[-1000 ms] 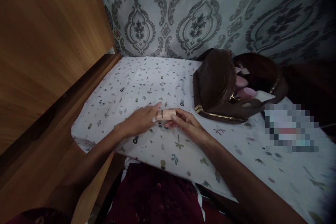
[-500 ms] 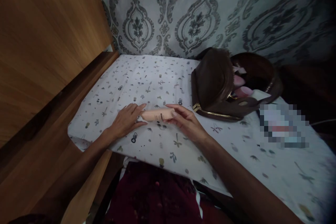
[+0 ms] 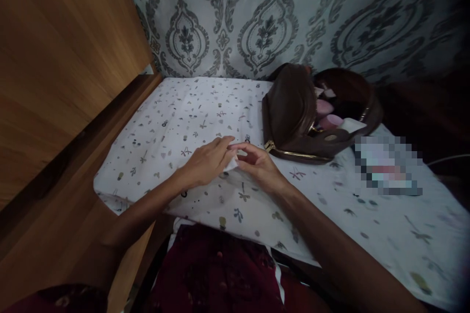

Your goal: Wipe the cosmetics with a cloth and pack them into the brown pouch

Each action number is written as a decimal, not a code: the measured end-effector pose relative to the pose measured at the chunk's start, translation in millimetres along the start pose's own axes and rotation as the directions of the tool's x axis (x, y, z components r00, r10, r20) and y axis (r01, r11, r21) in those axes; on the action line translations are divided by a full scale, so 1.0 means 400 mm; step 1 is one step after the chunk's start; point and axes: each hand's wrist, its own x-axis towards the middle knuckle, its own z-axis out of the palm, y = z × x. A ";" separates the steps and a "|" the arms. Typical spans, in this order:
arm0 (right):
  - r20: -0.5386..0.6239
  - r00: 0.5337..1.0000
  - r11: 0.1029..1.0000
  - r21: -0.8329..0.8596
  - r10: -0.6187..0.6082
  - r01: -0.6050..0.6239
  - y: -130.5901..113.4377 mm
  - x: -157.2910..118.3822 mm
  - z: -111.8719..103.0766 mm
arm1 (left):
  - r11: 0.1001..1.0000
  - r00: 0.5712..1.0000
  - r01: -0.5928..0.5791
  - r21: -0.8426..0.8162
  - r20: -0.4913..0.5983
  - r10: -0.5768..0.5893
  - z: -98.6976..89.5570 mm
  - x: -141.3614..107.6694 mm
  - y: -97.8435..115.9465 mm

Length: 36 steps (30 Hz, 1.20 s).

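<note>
Over the front part of the bed-like padded surface my two hands meet. My left hand (image 3: 208, 161), seen from its back, is closed around a small cosmetic tube (image 3: 231, 164), of which only a pale end shows past the fingers; the rest is hidden. My right hand (image 3: 260, 166) is curled, thumb and forefinger pinching at that same end. Both hands are just above the white printed cloth (image 3: 191, 117), to the left of a brown bag.
An open brown bag (image 3: 293, 112) lies at the back right, with pink and white items (image 3: 331, 121) in it. A blurred-out object (image 3: 388, 166) rests to its right. Wooden panelling (image 3: 66, 49) stands at left, and patterned wallpaper (image 3: 227, 10) covers the wall behind.
My left hand has moved right and closed over the peach tube, which was in plain view between both hands. My right hand has shifted from its side to its end.
</note>
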 end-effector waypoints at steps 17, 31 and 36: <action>-0.144 0.988 0.992 -0.108 0.051 -0.067 0.039 0.011 -0.009 | 0.971 0.992 -0.101 0.215 -0.054 0.116 0.034 -0.181 -0.172; -0.092 0.983 0.976 0.163 0.158 -0.141 0.049 0.009 0.026 | 0.997 0.997 0.000 -0.077 -0.078 -0.006 0.039 -0.113 -0.091; 0.035 0.985 0.951 0.256 0.170 -0.173 0.050 0.003 0.037 | 0.986 0.987 0.066 -0.156 -0.132 -0.087 0.054 -0.060 -0.064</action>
